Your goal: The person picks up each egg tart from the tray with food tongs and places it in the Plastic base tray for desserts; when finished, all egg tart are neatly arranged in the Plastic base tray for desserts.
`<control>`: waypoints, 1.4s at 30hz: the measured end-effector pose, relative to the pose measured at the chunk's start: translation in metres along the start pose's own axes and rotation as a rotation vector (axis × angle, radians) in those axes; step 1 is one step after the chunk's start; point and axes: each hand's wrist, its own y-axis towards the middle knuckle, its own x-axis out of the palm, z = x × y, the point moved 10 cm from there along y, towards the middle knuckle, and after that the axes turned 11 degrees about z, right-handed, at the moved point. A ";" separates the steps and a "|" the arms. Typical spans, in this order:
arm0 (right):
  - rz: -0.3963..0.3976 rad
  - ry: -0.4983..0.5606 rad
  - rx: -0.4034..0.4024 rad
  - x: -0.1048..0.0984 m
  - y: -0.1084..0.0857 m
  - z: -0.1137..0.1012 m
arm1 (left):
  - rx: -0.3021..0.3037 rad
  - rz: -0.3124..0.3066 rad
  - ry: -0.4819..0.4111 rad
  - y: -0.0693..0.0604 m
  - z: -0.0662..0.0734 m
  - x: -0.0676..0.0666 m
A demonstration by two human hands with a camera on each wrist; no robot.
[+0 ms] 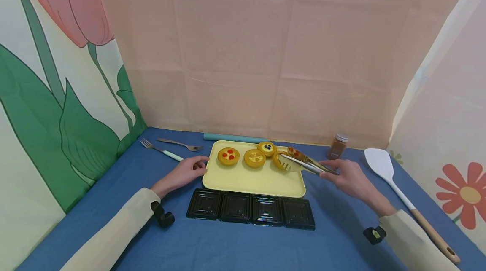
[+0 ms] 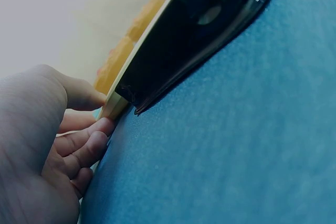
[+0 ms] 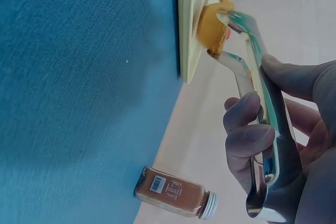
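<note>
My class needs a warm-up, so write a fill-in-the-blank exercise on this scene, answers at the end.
1. The right hand grips a pair of metal ____.
2. The left hand pinches the edge of the ____ tray.
3. In the head view, ____ black compartments lie in a row.
4. There, the leftmost tart has ____ toppings.

Missing words: tongs; yellow; four; red.

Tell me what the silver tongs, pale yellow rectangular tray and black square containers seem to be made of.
Silver tongs: polished metal, probably steel, judging by mirror-like reflections.
Pale yellow rectangular tray: smooth, likely plastic; its colour is even.
Black square containers: probably thin, glossy moulded plastic, given sharp highlights and pressed ridges.
</note>
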 end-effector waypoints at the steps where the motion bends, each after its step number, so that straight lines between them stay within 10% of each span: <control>1: 0.002 0.000 -0.004 -0.001 -0.001 -0.001 | -0.001 0.002 0.001 0.000 0.000 0.000; 42: 0.000 0.044 0.054 -0.031 -0.074 -0.009 | 0.001 -0.008 0.001 -0.001 0.005 0.000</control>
